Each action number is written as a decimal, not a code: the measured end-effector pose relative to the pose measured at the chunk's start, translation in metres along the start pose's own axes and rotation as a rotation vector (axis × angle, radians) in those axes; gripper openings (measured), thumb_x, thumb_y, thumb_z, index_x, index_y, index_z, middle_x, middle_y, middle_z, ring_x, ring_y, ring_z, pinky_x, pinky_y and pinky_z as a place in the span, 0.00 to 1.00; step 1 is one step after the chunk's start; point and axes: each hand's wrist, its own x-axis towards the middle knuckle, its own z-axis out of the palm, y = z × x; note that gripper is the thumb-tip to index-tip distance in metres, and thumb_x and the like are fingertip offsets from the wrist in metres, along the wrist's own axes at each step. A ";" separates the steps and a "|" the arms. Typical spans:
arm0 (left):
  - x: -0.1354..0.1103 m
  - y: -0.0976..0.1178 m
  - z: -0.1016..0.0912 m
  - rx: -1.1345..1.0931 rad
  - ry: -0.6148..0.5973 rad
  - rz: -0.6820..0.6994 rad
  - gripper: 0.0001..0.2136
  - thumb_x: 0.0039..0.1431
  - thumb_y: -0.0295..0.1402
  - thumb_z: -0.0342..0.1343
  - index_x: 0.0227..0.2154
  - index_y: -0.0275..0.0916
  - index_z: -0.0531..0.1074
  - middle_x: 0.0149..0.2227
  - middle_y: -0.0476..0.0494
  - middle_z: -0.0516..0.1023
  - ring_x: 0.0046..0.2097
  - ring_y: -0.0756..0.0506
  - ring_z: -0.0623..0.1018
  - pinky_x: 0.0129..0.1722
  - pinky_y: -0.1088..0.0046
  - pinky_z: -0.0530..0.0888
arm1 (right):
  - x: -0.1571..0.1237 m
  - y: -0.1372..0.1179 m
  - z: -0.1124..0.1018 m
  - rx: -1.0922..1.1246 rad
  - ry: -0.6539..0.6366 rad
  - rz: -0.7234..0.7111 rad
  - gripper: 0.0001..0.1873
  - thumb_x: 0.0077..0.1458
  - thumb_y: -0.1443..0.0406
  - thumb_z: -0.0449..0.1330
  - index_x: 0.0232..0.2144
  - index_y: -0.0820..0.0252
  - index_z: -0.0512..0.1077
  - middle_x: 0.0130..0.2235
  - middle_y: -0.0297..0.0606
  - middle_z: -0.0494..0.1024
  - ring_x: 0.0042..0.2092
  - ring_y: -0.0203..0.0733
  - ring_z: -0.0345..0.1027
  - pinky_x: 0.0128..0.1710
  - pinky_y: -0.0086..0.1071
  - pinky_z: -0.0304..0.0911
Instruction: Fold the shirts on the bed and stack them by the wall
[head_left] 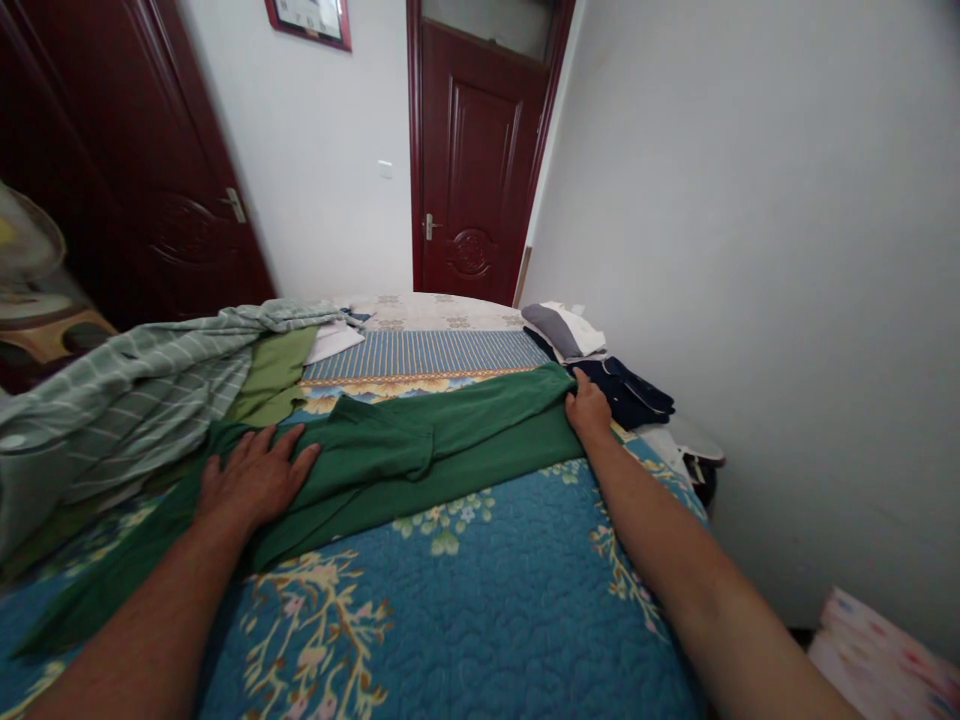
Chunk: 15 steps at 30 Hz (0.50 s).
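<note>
A dark green garment [480, 440] lies stretched sideways over the bed, folded lengthwise with some creases. Its left part trails toward the near left edge. My left hand [259, 475] rests flat on the left part, fingers spread. At the garment's right end, my right hand [589, 408] has its fingers curled at the edge and seems to grip the cloth; the fingertips are partly hidden. Beyond my left hand are a grey-green checked cloth [172, 380] and a light green piece of clothing [274, 370].
A blue quilted bedspread [480, 600] with flowers covers the bed. Folded dark navy clothes [637, 392] and a grey and white folded garment [566, 328] lie near the right wall. Two dark red doors [484, 150] stand behind the bed. A fan [26, 235] is at far left.
</note>
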 end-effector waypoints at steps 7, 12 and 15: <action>0.000 -0.001 -0.001 -0.005 -0.005 0.000 0.37 0.72 0.58 0.34 0.75 0.44 0.63 0.77 0.32 0.58 0.77 0.24 0.56 0.70 0.30 0.55 | 0.000 0.007 -0.015 -0.146 0.057 -0.106 0.20 0.71 0.64 0.51 0.54 0.65 0.78 0.54 0.58 0.75 0.58 0.57 0.69 0.58 0.44 0.64; 0.002 -0.004 0.001 -0.023 0.007 0.015 0.37 0.72 0.59 0.36 0.74 0.45 0.64 0.77 0.30 0.58 0.76 0.24 0.57 0.70 0.28 0.55 | -0.007 0.005 -0.024 -0.254 -0.146 -0.057 0.19 0.68 0.66 0.53 0.51 0.66 0.81 0.50 0.59 0.80 0.53 0.56 0.77 0.53 0.43 0.70; 0.001 -0.004 0.001 -0.038 0.019 0.020 0.36 0.71 0.58 0.39 0.73 0.44 0.66 0.76 0.29 0.60 0.76 0.23 0.58 0.69 0.28 0.55 | -0.008 -0.002 -0.030 -0.258 -0.146 -0.041 0.20 0.69 0.64 0.53 0.53 0.66 0.80 0.51 0.60 0.82 0.54 0.56 0.79 0.55 0.44 0.71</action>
